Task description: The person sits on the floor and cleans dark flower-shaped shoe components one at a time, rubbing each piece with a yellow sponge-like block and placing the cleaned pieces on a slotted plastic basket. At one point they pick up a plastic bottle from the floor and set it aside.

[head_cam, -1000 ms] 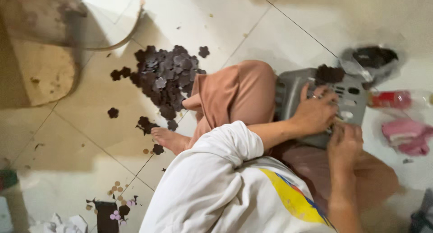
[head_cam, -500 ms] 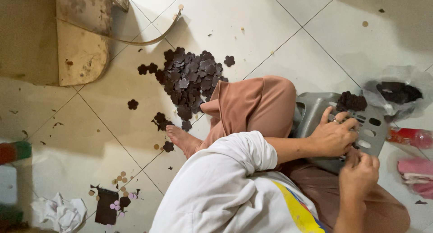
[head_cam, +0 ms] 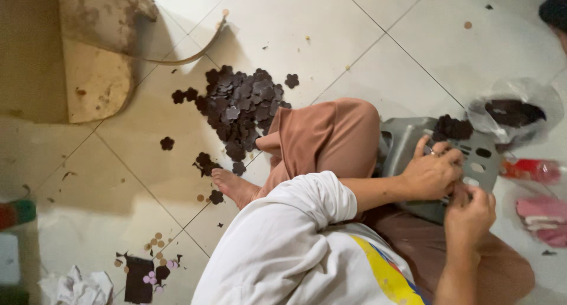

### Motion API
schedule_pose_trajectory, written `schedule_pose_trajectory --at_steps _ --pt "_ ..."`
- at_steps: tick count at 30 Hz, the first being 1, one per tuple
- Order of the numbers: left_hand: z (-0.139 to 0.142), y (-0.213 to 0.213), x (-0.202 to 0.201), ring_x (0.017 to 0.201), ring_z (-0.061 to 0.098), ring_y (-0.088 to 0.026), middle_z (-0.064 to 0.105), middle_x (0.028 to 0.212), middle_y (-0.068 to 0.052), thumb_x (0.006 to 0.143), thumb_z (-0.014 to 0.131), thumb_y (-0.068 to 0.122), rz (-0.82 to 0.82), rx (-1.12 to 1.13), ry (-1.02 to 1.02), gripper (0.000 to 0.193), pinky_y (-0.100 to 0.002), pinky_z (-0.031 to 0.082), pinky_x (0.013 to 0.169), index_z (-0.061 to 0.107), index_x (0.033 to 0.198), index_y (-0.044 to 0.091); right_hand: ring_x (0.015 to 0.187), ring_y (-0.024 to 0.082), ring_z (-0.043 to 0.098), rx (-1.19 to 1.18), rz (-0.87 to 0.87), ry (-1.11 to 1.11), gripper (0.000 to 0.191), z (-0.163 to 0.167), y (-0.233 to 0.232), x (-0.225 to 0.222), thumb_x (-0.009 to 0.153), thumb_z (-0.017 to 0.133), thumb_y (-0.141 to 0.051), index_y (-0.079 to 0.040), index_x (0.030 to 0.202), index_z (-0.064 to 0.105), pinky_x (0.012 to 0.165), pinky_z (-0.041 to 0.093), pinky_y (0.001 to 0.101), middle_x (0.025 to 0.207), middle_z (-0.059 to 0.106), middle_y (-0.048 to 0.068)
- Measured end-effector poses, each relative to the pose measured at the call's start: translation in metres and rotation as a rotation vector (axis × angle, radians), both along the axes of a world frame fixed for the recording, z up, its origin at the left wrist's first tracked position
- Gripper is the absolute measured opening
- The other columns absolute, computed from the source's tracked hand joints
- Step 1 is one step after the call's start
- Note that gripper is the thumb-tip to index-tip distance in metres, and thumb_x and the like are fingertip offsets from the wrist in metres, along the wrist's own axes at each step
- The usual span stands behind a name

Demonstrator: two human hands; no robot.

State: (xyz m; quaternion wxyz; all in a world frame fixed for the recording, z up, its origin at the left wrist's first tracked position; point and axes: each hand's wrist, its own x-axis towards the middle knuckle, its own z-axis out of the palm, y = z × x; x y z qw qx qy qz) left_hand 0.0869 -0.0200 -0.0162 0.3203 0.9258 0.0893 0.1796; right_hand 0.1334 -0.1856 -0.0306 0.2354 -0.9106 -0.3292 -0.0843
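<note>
My left hand [head_cam: 434, 174] lies curled on the slotted top of the grey plastic stool [head_cam: 407, 145] with my right hand [head_cam: 469, 213] just near of it, fingertips of both pinched together on something too small and too hidden to name, so I cannot tell whether either really grips a piece. The little heap of dark flower-shaped cutouts [head_cam: 452, 128] sits at the stool's far edge, touching the clear bag [head_cam: 517, 113] to its right, and I judge a nudge from my wrist could spill it onto the tiles, where it would mix with the big pile [head_cam: 239, 107] left of my knee [head_cam: 325, 136]. The stool's near side is covered by my arms, and the pink and red packets [head_cam: 540, 213] at the right are blurred and cut off.
</note>
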Motion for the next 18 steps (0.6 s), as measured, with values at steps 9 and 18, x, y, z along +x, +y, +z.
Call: schedule_pose_trajectory --at_steps 9,18 --pt "0.004 0.01 -0.022 0.132 0.048 -0.03 0.059 0.123 -0.002 0.08 0.071 0.02 -0.013 -0.058 -0.102 0.009 -0.068 0.022 0.118 0.073 0.087 0.014 0.101 0.042 0.063 -0.034 -0.042 0.14 0.008 0.041 -0.005 -0.022 0.102 0.07 -0.003 0.002 0.107 0.067 0.088 0.051 0.0491 0.11 0.065 0.021" --pt "0.013 0.013 -0.025 0.132 0.046 -0.032 0.058 0.122 -0.002 0.077 0.073 0.017 -0.011 -0.114 -0.127 0.011 -0.069 0.016 0.119 0.071 0.087 0.012 0.098 0.04 0.065 0.068 0.018 0.11 0.009 0.049 0.024 -0.024 0.101 0.074 -0.001 0.001 0.106 0.067 0.084 0.052 0.046 0.105 0.065 0.019"
